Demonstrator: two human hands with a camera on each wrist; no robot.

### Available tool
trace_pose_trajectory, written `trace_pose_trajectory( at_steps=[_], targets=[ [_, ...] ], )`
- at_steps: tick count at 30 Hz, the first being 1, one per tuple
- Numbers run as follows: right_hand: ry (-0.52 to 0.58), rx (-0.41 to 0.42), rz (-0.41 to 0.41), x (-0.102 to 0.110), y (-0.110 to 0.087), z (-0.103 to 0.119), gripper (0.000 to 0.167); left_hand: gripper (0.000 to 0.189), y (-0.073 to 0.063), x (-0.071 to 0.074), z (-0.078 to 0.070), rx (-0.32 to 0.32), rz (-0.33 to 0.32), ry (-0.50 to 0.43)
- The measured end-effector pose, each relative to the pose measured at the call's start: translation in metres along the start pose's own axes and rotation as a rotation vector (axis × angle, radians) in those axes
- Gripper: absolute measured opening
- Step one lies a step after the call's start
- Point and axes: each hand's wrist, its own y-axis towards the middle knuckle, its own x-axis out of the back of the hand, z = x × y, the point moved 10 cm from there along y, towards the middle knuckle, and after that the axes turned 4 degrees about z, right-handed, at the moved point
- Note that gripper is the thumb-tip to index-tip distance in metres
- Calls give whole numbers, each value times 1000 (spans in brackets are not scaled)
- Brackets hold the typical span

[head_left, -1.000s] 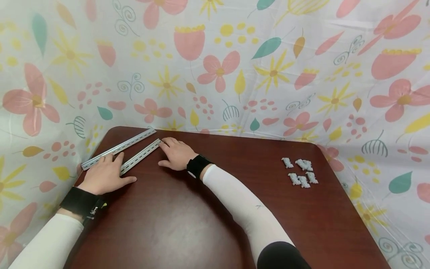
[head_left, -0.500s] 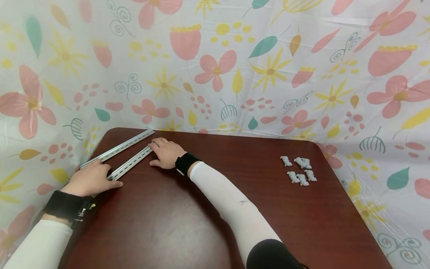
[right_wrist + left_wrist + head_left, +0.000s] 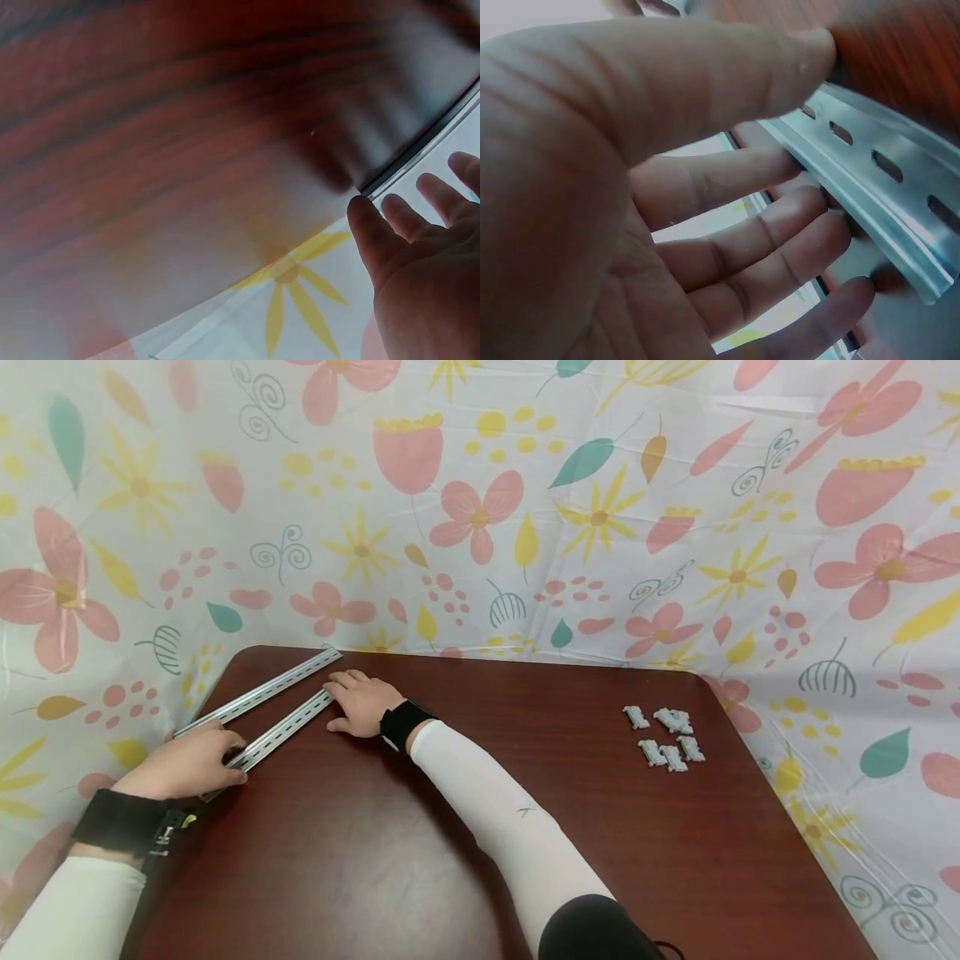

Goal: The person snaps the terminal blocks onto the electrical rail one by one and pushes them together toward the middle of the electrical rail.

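Observation:
Two slotted metal DIN rails lie slantwise at the table's left side. The nearer DIN rail [image 3: 288, 727] has my left hand [image 3: 183, 764] at its near end. In the left wrist view, the thumb and index fingertip meet opposite edges of this rail [image 3: 877, 161], while the other fingers spread beyond it. My right hand [image 3: 365, 703] touches the rail's far end with its fingertips. Its fingers look fairly straight in the right wrist view, beside a thin rail edge [image 3: 427, 142]. The farther DIN rail [image 3: 270, 691] lies behind, its near end partly hidden by the left hand.
Several small grey clip-like pieces [image 3: 672, 721] lie grouped on the right part of the brown table [image 3: 480, 860]. A flower-printed cloth [image 3: 480, 593] hangs along the table's back and sides.
The nearer rail has slid toward the near left, and both hands have moved with it. The left fingers have drawn in on its near end. The farther rail and grey pieces stay put.

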Motion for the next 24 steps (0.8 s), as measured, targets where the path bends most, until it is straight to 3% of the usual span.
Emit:
trace_pose_trajectory(
  at_steps=[3, 8, 19, 24],
  targets=[
    [4, 0, 6, -1, 1, 1, 76, 21, 2, 1, -3, -26, -3, 5],
    [6, -11, 4, -2, 2, 2, 73, 34, 5, 0, -3, -22, 1, 1],
    [-49, -3, 3, -5, 8, 7, 63, 35, 5, -1, -6, -38, -17, 1],
    [-93, 22, -30, -5, 8, 6, 57, 37, 8, 0, -11, -74, -34, 3]
  ],
)
